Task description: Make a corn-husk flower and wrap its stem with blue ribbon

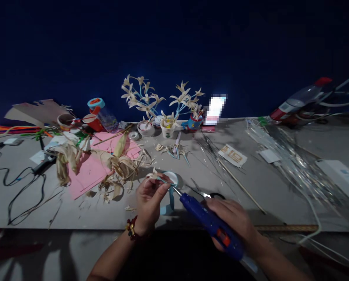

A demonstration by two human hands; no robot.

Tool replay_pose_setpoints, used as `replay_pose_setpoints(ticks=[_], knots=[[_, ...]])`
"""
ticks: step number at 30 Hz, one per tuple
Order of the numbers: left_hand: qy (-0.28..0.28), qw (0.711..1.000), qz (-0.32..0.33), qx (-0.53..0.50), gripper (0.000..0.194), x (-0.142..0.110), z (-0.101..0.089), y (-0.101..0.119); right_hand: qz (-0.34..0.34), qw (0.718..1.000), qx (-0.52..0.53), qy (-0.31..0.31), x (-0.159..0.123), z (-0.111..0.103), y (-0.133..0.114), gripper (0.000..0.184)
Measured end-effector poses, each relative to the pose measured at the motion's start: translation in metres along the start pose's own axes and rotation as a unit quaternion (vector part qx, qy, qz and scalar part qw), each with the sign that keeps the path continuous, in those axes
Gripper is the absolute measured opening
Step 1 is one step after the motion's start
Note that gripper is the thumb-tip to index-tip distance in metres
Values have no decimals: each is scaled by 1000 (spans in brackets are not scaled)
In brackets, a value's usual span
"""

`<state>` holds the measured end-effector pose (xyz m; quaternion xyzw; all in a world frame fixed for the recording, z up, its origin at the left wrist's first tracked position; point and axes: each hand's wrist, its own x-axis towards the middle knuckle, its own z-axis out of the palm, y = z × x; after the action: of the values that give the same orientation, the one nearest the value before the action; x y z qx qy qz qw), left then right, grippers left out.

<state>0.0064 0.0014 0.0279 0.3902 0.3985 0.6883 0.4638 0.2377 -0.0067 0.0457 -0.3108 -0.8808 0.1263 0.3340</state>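
Pinched between the fingers of my left hand (pixel 150 201) is a small corn-husk flower (pixel 154 175) with a thin blue-wrapped stem. My right hand (pixel 235 218) is wrapped round a blue glue gun (pixel 205 218) with an orange trigger. The gun's metal nozzle points at the stem, close to my left fingertips; whether it touches I cannot tell. A roll of light blue tape (pixel 172 177) lies behind my left hand, with a strip (pixel 167 210) of it hanging towards the table's front. Scissors (pixel 218 196) lie partly hidden behind my right hand.
Two pots of husk flowers (pixel 168 128) stand at the back beside a lit phone (pixel 215 109). Pink paper (pixel 88 177) under loose husks (pixel 123 168) is at left, with black cables (pixel 9 187). To the right lie wires (pixel 297 156), a stick (pixel 244 189) and a bottle (pixel 297 99).
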Motion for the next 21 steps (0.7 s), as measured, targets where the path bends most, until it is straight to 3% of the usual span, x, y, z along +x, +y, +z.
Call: replay_pose_setpoints(ticks=[21], knots=[[63, 997, -29, -25, 19, 1, 5, 1, -22, 999, -27, 4, 8, 3, 2, 16]])
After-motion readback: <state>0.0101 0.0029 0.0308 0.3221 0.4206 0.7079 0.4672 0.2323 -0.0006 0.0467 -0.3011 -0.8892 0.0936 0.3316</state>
